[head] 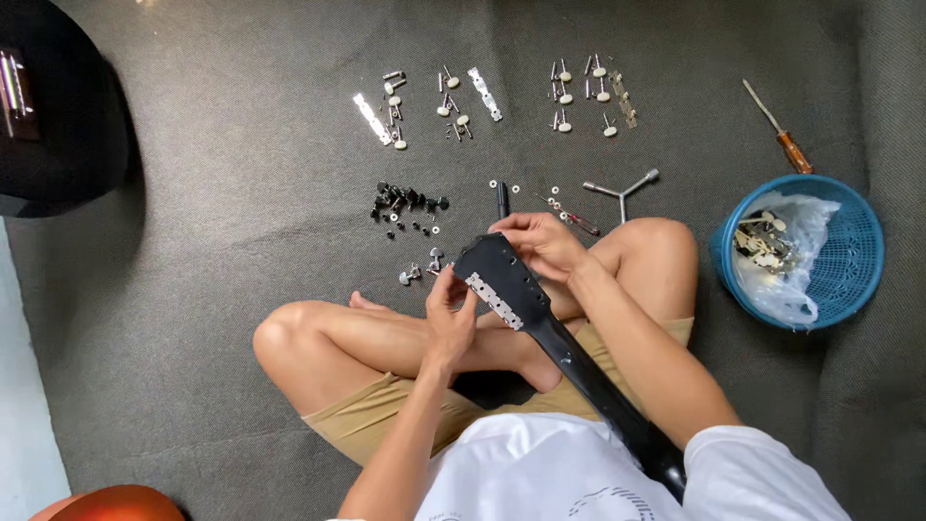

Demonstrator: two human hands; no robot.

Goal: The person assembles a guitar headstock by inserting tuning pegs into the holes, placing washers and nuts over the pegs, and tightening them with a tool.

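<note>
Gripping black guitar headstock [502,275]: both hands, left hand [449,318], right hand [542,243].

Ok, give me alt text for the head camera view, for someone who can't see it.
A person sitting cross-legged on grey carpet holds a black guitar headstock with the left hand and right hand. Tuning pegs, screws and a blue basket lie around.

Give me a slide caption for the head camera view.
Seated cross-legged, both hands hold a black guitar headstock among laid-out tuning pegs.
</note>
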